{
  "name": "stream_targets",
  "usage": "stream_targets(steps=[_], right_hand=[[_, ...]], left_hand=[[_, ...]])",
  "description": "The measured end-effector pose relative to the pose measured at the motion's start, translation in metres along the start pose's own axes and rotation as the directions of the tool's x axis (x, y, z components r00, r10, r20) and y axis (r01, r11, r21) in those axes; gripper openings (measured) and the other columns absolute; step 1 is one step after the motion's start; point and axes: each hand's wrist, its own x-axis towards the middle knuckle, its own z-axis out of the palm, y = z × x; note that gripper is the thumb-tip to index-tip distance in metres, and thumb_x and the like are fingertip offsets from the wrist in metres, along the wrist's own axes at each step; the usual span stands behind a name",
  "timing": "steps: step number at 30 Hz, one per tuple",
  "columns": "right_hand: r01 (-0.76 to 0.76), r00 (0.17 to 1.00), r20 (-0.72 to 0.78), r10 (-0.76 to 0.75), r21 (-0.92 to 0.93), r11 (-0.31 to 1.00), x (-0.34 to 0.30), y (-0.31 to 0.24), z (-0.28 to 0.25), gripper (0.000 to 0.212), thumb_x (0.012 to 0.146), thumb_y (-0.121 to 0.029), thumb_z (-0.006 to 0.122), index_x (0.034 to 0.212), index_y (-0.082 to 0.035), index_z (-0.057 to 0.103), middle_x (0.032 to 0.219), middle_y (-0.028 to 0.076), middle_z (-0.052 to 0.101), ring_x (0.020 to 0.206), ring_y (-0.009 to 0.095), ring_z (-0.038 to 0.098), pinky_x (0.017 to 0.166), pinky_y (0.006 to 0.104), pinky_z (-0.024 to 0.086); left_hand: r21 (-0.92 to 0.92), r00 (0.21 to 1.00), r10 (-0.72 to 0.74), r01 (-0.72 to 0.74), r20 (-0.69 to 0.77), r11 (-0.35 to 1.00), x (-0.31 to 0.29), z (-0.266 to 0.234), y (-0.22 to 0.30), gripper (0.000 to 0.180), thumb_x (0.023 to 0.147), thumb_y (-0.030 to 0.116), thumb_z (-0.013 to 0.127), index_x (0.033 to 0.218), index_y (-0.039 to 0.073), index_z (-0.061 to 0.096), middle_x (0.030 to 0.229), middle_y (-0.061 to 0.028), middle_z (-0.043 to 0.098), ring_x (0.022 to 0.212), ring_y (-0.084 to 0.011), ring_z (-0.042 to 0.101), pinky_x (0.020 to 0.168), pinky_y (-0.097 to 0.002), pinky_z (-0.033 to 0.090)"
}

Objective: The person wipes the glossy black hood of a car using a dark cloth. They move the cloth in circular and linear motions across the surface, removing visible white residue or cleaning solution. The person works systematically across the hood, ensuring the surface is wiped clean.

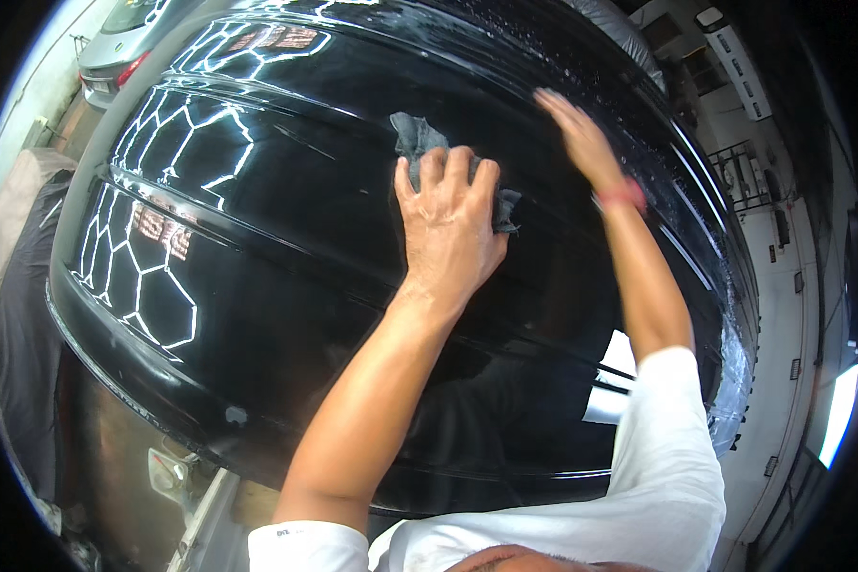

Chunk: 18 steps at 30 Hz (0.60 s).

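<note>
Wiping: seemed the step, mid-panel (pixel 543 286)
Left hand (pixel 448 221): clutched cloth (pixel 413 133), fingers bent
Right hand (pixel 583 140): stretched open, apparently empty
Next stroke: likely needed even pressure

On our left we see a pale wall (pixel 30 81), a silver car (pixel 114 52) with a red tail light near it, and a dark drape (pixel 30 257) below. We have brownish floor (pixel 114 448) at lower left. At upper right we find a silvery cover (pixel 624 33) and a white panel (pixel 737 71). A bright white glow (pixel 840 417), lamp or window, we cannot tell, marks our right edge.
</note>
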Motion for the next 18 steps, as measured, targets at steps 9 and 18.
stream_targets(steps=[9, 18], right_hand=[[0.149, 0.989, 0.016, -0.148, -0.061, 0.987, 0.039, -0.011, 0.016, 0.049, 0.117, -0.026, 0.031, 0.155, -0.023, 0.061, 0.166, 0.001, 0.056, 0.156, 0.026, 0.048, 0.129, 0.0594, 0.032], [0.042, 0.994, -0.094, -0.054, -0.132, 0.990, 0.008, -0.005, -0.003, 0.040, 0.105, -0.007, 0.051, 0.139, -0.006, 0.072, 0.143, 0.013, 0.073, 0.138, 0.033, 0.065, 0.120, 0.0443, 0.049]], left_hand=[[0.004, 0.999, 0.039, -0.039, -0.020, 0.999, 0.003, -0.014, -0.013, 0.045, 0.072, 0.017, 0.086, 0.115, 0.014, 0.076, 0.125, -0.0085, 0.068, 0.127, -0.0332, 0.061, 0.115, -0.0548, 0.042], [-0.016, 1.000, 0.009, -0.009, 0.005, 1.000, 0.001, -0.003, -0.002, 0.046, 0.072, 0.018, 0.087, 0.116, 0.013, 0.075, 0.127, -0.0095, 0.067, 0.130, -0.0347, 0.059, 0.118, -0.0599, 0.038]])
